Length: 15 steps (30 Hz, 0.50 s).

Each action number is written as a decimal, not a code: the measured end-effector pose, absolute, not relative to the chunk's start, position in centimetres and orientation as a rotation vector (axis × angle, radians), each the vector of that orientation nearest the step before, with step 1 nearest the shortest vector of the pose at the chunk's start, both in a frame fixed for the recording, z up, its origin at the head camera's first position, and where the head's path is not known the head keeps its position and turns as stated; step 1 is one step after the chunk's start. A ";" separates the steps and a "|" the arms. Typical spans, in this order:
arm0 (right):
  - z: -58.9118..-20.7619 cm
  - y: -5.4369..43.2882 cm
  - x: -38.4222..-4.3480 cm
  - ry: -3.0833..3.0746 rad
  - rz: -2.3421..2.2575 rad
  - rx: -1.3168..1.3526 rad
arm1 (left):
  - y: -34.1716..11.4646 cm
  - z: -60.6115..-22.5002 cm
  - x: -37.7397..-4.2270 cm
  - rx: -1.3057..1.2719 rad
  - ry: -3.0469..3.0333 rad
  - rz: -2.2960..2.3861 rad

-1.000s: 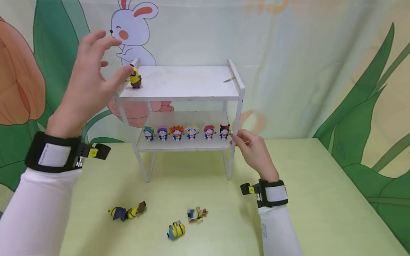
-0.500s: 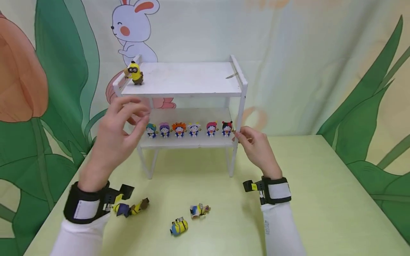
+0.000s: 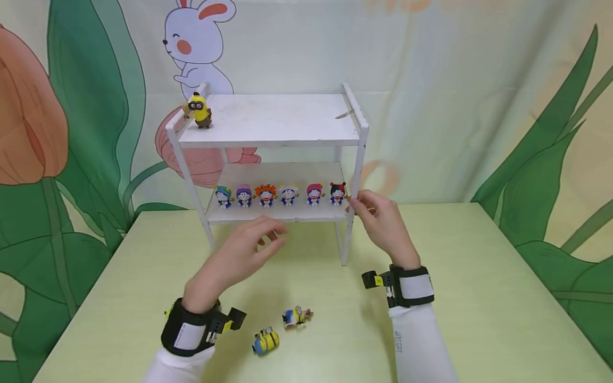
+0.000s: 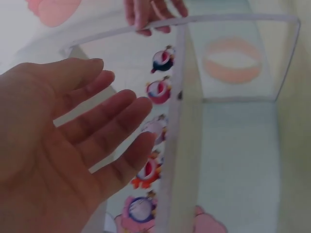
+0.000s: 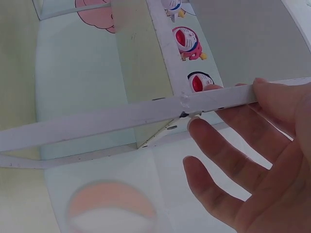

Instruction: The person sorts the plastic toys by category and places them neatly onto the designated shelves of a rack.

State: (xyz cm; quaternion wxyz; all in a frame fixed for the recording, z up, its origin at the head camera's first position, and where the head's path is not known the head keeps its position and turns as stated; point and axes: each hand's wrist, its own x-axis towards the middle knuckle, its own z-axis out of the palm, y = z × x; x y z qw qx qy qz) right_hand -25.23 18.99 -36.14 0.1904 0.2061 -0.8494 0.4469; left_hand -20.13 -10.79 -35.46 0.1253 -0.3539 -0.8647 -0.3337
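A white two-tier shelf (image 3: 268, 119) stands at the back of the table. My right hand (image 3: 383, 226) pinches its front right post (image 5: 218, 99), thumb on one side and fingers on the other. My left hand (image 3: 241, 252) holds nothing and hovers before the lower tier, fingers loosely bent and apart in the left wrist view. A yellow minion figurine (image 3: 200, 111) with black goggles stands at the upper tier's left end. Along the lower tier, several small figurines in coloured animal hats (image 3: 266, 196) stand in a row.
Two minion figurines, one with a blue end (image 3: 266, 341) and one in blue and white (image 3: 295, 317), lie on the green table (image 3: 503, 298). Something yellow peeks out beside the left wristband (image 3: 187, 330). A printed curtain (image 3: 431, 96) hangs behind the shelf.
My left hand has left the yellow minion figurine on the upper tier and moved down and right to below the lower tier's front edge. The right hand keeps its hold on the post.
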 end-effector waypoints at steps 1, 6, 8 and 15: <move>-36.1 19.0 -25.2 -2.386 1.256 0.580 | -10.5 -35.9 -20.2 -1.049 -2.534 -0.973; -36.2 18.9 -25.2 -2.381 1.267 0.586 | -9.4 -37.5 -20.1 -1.153 -2.611 -0.972; -36.1 18.9 -25.2 -2.380 1.269 0.585 | -9.1 -37.9 -20.1 -1.172 -2.647 -0.961; -36.2 19.0 -25.2 -2.399 1.242 0.573 | -7.7 -39.1 -19.8 -1.202 -2.856 -0.918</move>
